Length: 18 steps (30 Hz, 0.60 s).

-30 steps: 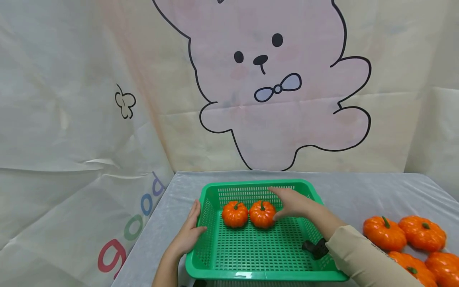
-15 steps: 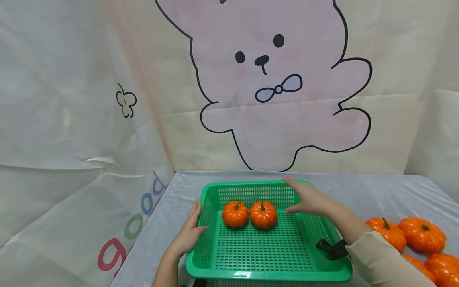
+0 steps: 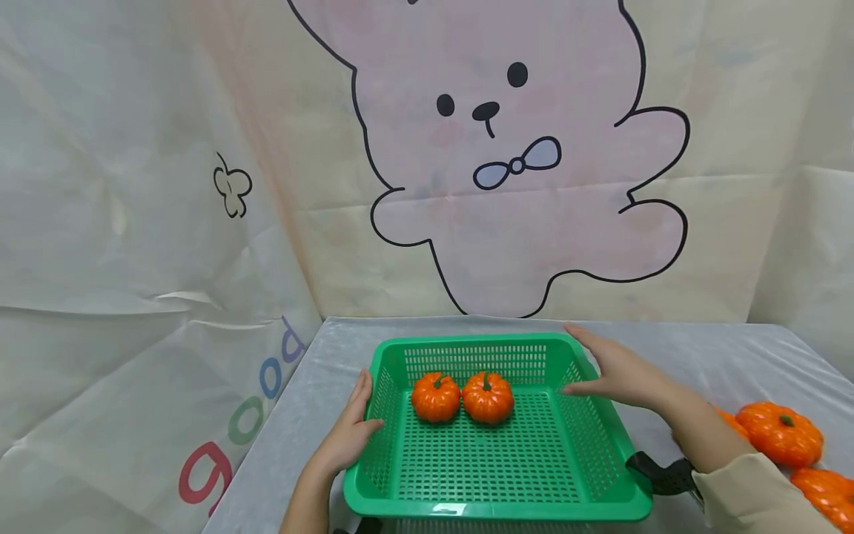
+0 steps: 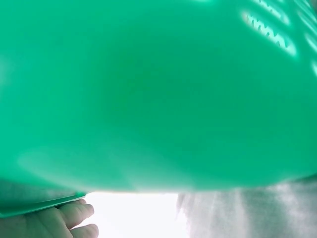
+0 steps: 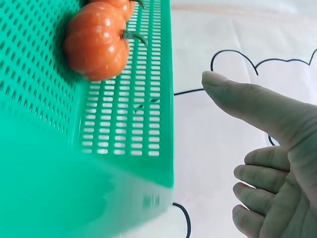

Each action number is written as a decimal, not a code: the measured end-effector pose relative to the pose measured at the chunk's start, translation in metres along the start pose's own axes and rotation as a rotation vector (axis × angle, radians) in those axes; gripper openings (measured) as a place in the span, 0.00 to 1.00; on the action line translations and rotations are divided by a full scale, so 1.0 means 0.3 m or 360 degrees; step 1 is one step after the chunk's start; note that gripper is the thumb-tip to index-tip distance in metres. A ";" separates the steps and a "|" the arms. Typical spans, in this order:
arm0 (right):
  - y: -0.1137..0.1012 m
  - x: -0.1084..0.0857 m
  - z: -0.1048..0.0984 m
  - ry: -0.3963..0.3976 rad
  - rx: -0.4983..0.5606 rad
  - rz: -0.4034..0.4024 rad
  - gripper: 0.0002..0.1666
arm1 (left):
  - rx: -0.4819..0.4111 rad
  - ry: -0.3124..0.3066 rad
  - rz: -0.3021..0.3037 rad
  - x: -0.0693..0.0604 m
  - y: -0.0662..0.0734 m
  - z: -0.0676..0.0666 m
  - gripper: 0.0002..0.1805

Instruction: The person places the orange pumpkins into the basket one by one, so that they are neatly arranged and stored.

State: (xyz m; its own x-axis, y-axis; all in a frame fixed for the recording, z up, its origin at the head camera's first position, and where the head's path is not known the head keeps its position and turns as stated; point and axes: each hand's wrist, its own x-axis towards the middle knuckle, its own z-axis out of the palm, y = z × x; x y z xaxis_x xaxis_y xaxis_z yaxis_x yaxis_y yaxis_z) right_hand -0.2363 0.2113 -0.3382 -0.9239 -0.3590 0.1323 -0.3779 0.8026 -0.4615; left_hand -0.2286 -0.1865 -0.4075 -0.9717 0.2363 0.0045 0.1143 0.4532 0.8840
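A green plastic basket point(image 3: 494, 510) with slotted walls sits on the cloth-covered table. Two small orange pumpkins, a left one point(image 3: 436, 398) and a right one point(image 3: 488, 399), lie side by side in its back left part. My left hand point(image 3: 347, 434) holds the basket's left side, thumb over the rim and fingers along the outside; in the left wrist view the basket wall fills most of the picture. My right hand point(image 3: 623, 374) hovers at the basket's back right corner, thumb apart from the fingers, holding nothing. In the right wrist view its palm point(image 5: 282, 198) is bare.
On the grey cloth point(image 3: 700, 348) at the right lie more orange pumpkins point(image 3: 780, 434), partly hidden behind the right forearm. A black wrist strap point(image 3: 660, 475) crosses near the basket's right rim. A backdrop with a cartoon bear point(image 3: 500, 222) hangs behind the table.
My right hand has drawn away from the right pumpkin in the basket and moved rightward to the rim. Its forearm now covers more of the pumpkins on the table. The left hand keeps its place.
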 end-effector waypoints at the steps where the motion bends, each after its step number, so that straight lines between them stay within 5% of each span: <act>1: 0.005 -0.007 -0.003 0.0004 -0.0001 0.0014 0.60 | 0.0001 -0.0002 -0.0001 0.000 0.000 0.000 0.44; 18: 0.162 -0.196 0.009 0.0086 -0.0018 0.0209 0.64 | -0.0009 -0.0018 -0.0015 0.009 -0.008 0.000 0.44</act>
State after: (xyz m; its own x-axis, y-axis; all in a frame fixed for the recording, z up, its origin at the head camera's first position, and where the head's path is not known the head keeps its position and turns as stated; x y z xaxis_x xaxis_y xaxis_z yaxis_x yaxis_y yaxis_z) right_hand -0.2003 0.2702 -0.3707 -0.9672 -0.2245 0.1185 -0.2539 0.8464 -0.4682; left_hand -0.2315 -0.1870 -0.4096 -0.9703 0.2418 -0.0090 0.1040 0.4506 0.8866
